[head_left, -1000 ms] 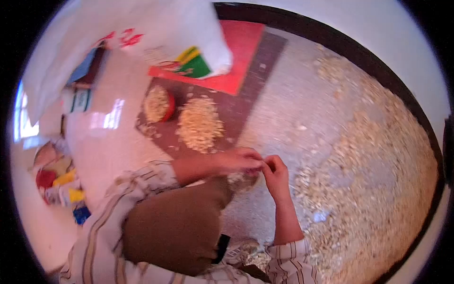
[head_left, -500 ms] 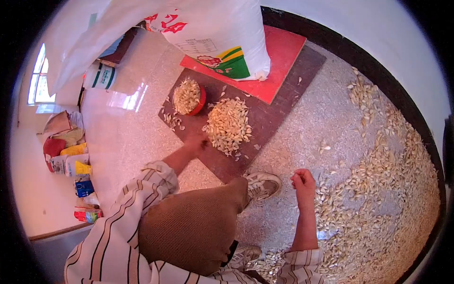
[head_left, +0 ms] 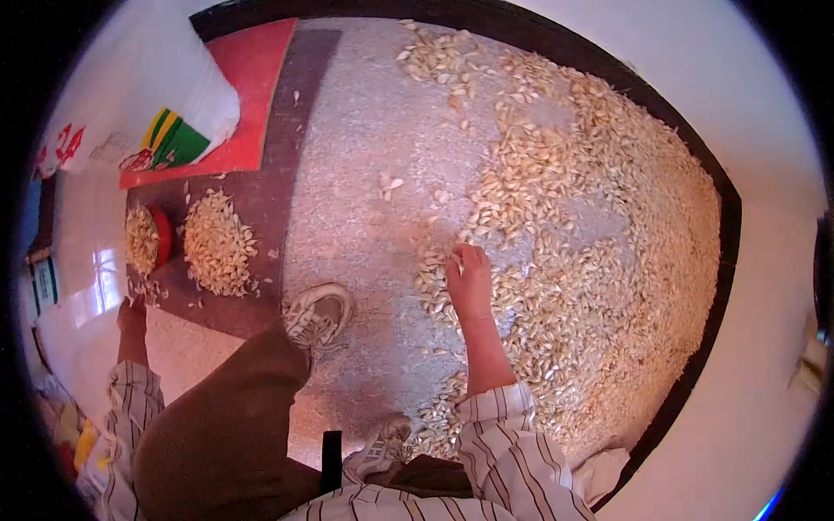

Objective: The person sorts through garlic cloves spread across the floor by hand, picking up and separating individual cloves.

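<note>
My right hand (head_left: 470,265) reaches down at the near edge of a wide spread of pale garlic cloves (head_left: 530,182) on the floor. Its fingers are curled together, and I cannot make out anything between them. My left hand (head_left: 132,314) is far to the left, low beside the brown board (head_left: 278,174), just below a red bowl (head_left: 163,236) heaped with cloves. Its fingers are small and dark here, so their hold is unclear. Right of the bowl, a round heap of cloves (head_left: 217,243) lies on the board.
A big white printed sack (head_left: 174,78) stands on a red sheet (head_left: 256,95) at the back left. My shoe (head_left: 320,314) is planted beside the board. A dark skirting (head_left: 678,113) runs along the wall behind the cloves. Bags lie at the lower left.
The view has swung right, showing more of the floor spread. My right hand has come to the cloves' edge. My left hand has left the heap and is now below the bowl.
</note>
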`<state>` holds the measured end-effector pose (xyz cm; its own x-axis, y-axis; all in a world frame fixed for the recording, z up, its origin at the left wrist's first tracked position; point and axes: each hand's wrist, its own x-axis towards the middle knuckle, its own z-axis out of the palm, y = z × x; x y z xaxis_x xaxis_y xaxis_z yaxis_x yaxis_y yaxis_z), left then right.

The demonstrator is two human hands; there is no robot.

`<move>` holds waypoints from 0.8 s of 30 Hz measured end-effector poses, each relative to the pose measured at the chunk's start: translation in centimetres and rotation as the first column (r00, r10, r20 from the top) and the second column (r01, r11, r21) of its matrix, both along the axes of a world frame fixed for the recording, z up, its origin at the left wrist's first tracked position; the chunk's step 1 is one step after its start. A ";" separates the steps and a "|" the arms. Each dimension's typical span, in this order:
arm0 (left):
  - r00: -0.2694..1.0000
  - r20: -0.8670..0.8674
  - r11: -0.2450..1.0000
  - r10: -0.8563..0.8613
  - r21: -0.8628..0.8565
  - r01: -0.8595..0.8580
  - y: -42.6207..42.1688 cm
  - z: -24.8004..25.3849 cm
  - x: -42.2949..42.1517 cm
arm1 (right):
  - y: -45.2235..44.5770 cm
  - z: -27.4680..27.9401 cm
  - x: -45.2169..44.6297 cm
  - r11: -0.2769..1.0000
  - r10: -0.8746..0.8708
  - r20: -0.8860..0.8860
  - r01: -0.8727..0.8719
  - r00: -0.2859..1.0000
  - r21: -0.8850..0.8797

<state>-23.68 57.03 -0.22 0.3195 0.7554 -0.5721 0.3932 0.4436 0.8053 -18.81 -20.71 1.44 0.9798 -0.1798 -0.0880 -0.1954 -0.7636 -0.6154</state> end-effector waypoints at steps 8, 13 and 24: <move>0.621 -0.135 0.635 -0.772 -0.137 0.760 -19.7 1.8 2.3 | -4.2 -0.1 -3.7 0.914 0.251 -0.271 -0.320 0.929 -0.250; 0.492 -0.146 0.513 -0.858 -0.261 0.818 -33.7 5.6 7.7 | -6.7 1.3 -1.9 0.960 0.014 -0.184 -0.065 0.983 -0.273; 0.155 0.017 0.139 -0.988 -0.356 0.924 -46.3 6.7 13.4 | -4.3 -1.0 -1.6 0.976 0.118 -0.337 -0.172 0.934 -0.134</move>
<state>-10.29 10.70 6.47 0.5478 -0.2513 -0.7980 0.7522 -0.2695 0.6012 -20.45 -25.05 0.46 0.9185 -0.0762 -0.3880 -0.2442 -0.8810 -0.4051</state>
